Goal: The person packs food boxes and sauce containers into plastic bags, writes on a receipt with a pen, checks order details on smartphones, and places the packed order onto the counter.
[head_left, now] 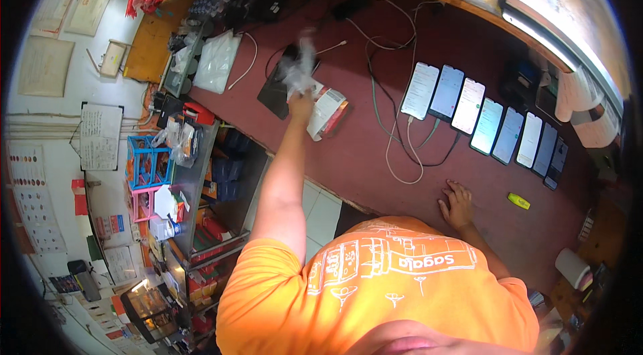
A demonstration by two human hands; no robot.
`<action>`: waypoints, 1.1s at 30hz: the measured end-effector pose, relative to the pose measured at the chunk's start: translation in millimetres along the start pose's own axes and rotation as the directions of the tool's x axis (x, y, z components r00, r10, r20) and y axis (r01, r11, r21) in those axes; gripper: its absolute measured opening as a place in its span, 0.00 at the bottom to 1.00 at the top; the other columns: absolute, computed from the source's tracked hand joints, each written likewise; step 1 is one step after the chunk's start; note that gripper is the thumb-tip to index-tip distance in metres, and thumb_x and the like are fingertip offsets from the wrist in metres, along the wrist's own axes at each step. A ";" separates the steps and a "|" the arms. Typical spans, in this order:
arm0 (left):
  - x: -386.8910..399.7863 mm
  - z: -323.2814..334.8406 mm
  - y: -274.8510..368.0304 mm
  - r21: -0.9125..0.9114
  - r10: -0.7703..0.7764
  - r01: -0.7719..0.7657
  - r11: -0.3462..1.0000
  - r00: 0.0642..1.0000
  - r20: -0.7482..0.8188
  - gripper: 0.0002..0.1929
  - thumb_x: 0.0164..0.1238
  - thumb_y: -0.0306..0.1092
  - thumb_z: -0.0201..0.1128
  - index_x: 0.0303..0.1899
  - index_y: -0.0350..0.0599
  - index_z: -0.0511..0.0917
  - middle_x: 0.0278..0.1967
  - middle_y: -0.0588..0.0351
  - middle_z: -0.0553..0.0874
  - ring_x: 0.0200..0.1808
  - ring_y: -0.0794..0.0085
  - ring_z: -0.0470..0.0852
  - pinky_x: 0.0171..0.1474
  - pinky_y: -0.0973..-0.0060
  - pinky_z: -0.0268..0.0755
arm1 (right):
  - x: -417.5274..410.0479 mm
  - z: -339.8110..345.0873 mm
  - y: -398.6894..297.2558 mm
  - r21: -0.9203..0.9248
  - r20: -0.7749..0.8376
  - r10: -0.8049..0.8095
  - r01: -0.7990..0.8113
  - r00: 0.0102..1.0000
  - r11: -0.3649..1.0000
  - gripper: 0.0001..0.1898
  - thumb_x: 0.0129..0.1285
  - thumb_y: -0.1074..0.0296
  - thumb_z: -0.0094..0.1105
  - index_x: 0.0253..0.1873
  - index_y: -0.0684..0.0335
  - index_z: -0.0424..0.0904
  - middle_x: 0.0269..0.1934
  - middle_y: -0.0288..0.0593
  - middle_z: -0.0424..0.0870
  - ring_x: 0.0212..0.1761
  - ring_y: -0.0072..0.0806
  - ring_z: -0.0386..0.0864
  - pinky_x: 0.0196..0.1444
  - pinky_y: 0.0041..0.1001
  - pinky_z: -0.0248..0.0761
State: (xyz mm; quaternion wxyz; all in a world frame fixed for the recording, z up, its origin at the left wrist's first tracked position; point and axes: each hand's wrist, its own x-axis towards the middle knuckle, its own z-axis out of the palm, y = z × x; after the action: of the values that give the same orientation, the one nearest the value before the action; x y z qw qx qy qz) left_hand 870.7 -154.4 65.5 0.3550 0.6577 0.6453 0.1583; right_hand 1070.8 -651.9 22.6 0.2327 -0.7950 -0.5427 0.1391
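Note:
My left hand (301,105) reaches far across the dark red desk (351,164) and grips a crumpled clear plastic wrapper (300,71), blurred by motion. Beside its fingers lies a white and red printed packet (329,110); whether the hand also holds it, I cannot tell. Behind them is a flat black object (274,91), partly hidden. My right hand (458,205) rests on the desk near its front edge, holding nothing, fingers apart. Above and right of it, several lit smartphones (468,106) lie in a slanting row. A yellow highlighter (518,201) lies to its right.
Charging cables (389,154) loop over the desk, some running to the phones. A clear plastic bag (217,62) with white contents lies at the far left. Shelves (201,214) stand left of the desk. A white cup-like container (572,267) is at the right edge.

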 end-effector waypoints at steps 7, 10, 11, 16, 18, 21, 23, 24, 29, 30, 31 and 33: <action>-96.7 -8.3 69.2 -0.845 0.323 -0.215 0.489 0.945 -0.054 0.17 0.74 0.37 0.46 0.55 0.35 0.69 0.50 0.50 0.78 0.52 0.69 0.76 0.55 0.71 0.67 | -0.8 -1.7 0.2 0.022 0.006 0.010 -0.010 1.000 1.000 0.16 0.55 0.61 0.61 0.46 0.61 0.75 0.60 0.43 0.69 0.62 0.41 0.64 0.61 0.43 0.56; -139.5 -22.9 110.4 -0.952 0.315 -0.077 0.296 0.949 0.022 0.17 0.75 0.38 0.44 0.56 0.36 0.66 0.51 0.50 0.77 0.54 0.68 0.75 0.58 0.69 0.66 | -3.0 -1.8 -0.3 0.023 0.001 0.005 -0.005 1.000 1.000 0.16 0.56 0.62 0.61 0.46 0.62 0.75 0.60 0.43 0.69 0.62 0.41 0.65 0.61 0.42 0.56; -152.8 -25.5 123.4 -0.951 0.325 -0.066 0.303 0.945 0.038 0.17 0.75 0.38 0.44 0.56 0.36 0.66 0.51 0.50 0.77 0.54 0.68 0.75 0.58 0.69 0.66 | -2.6 -2.4 0.4 0.025 -0.005 -0.011 0.011 1.000 1.000 0.16 0.56 0.62 0.61 0.46 0.62 0.75 0.60 0.43 0.69 0.62 0.41 0.65 0.61 0.41 0.56; -199.7 -26.7 144.5 -0.982 0.326 0.073 0.175 0.937 0.128 0.20 0.75 0.46 0.42 0.55 0.40 0.68 0.54 0.52 0.75 0.55 0.66 0.73 0.60 0.66 0.64 | -2.3 -6.4 -1.4 0.024 -0.017 -0.015 0.015 1.000 1.000 0.16 0.56 0.60 0.60 0.47 0.61 0.75 0.60 0.43 0.69 0.61 0.41 0.65 0.61 0.40 0.56; -215.9 -26.5 151.4 -0.984 0.317 0.107 0.139 0.937 0.146 0.20 0.75 0.49 0.41 0.55 0.44 0.69 0.54 0.54 0.75 0.56 0.66 0.72 0.61 0.66 0.62 | -3.9 -5.0 -0.7 0.029 -0.020 -0.011 0.011 1.000 1.000 0.16 0.57 0.60 0.59 0.47 0.61 0.75 0.60 0.43 0.68 0.62 0.42 0.65 0.61 0.41 0.56; -235.6 -31.3 156.0 -0.986 0.376 0.122 0.112 0.913 0.156 0.20 0.75 0.49 0.41 0.54 0.45 0.69 0.54 0.55 0.75 0.56 0.66 0.72 0.61 0.66 0.61 | -7.4 -3.6 -1.2 -0.007 -0.036 -0.016 0.016 0.999 1.000 0.15 0.58 0.59 0.58 0.47 0.60 0.75 0.61 0.42 0.69 0.62 0.39 0.64 0.61 0.39 0.56; -244.3 -34.4 156.4 -0.986 0.379 0.129 0.105 0.912 0.160 0.20 0.75 0.49 0.40 0.55 0.44 0.69 0.54 0.54 0.75 0.56 0.66 0.72 0.62 0.66 0.61 | -10.4 -1.6 -1.6 -0.024 -0.014 -0.004 0.003 1.000 1.000 0.15 0.59 0.59 0.58 0.47 0.60 0.76 0.61 0.41 0.68 0.63 0.38 0.64 0.61 0.39 0.56; -247.4 -35.3 156.7 -0.984 0.374 0.143 0.108 0.911 0.173 0.21 0.75 0.49 0.40 0.55 0.43 0.68 0.54 0.54 0.75 0.56 0.66 0.72 0.62 0.66 0.61 | -11.2 -1.7 -1.5 -0.033 -0.020 -0.004 0.004 1.000 0.999 0.15 0.59 0.59 0.58 0.47 0.60 0.76 0.61 0.41 0.68 0.63 0.38 0.64 0.61 0.39 0.56; -256.1 -38.0 149.7 -0.986 0.404 0.138 0.098 0.900 0.166 0.22 0.76 0.48 0.38 0.57 0.41 0.67 0.55 0.53 0.75 0.56 0.66 0.73 0.61 0.66 0.62 | -11.8 -1.2 -5.8 -0.020 -0.010 -0.015 0.014 1.000 1.000 0.15 0.59 0.59 0.57 0.47 0.60 0.76 0.61 0.42 0.68 0.64 0.39 0.63 0.61 0.39 0.56; -256.9 -38.8 147.8 -0.986 0.403 0.127 0.105 0.901 0.159 0.22 0.76 0.48 0.38 0.57 0.41 0.67 0.55 0.52 0.74 0.56 0.66 0.73 0.61 0.66 0.62 | -11.3 -2.1 -7.1 -0.032 -0.013 -0.020 0.020 1.000 0.999 0.15 0.59 0.59 0.57 0.47 0.60 0.76 0.61 0.42 0.68 0.64 0.39 0.63 0.61 0.39 0.56; -258.2 -40.1 146.7 -0.987 0.401 0.115 0.113 0.903 0.151 0.22 0.76 0.47 0.38 0.57 0.40 0.67 0.55 0.52 0.74 0.56 0.66 0.73 0.61 0.66 0.62 | -10.4 -3.6 -8.1 -0.032 -0.031 -0.037 0.036 0.999 0.999 0.15 0.59 0.58 0.57 0.47 0.60 0.76 0.61 0.44 0.68 0.62 0.40 0.64 0.61 0.40 0.57; -261.9 -43.4 147.0 -0.989 0.402 0.120 0.090 0.904 0.147 0.21 0.76 0.47 0.38 0.57 0.40 0.67 0.55 0.52 0.74 0.56 0.66 0.73 0.61 0.66 0.62 | -2.5 -11.7 -14.4 -0.045 -0.052 -0.062 0.060 0.997 0.997 0.16 0.60 0.57 0.57 0.48 0.60 0.76 0.60 0.47 0.69 0.61 0.42 0.66 0.60 0.41 0.58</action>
State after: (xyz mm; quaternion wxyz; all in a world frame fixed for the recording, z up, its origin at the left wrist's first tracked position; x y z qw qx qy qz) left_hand 919.3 -382.3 259.9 0.8022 0.3259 0.2192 0.4497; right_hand 1064.0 -652.5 40.0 0.2336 -0.7864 -0.5632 0.0989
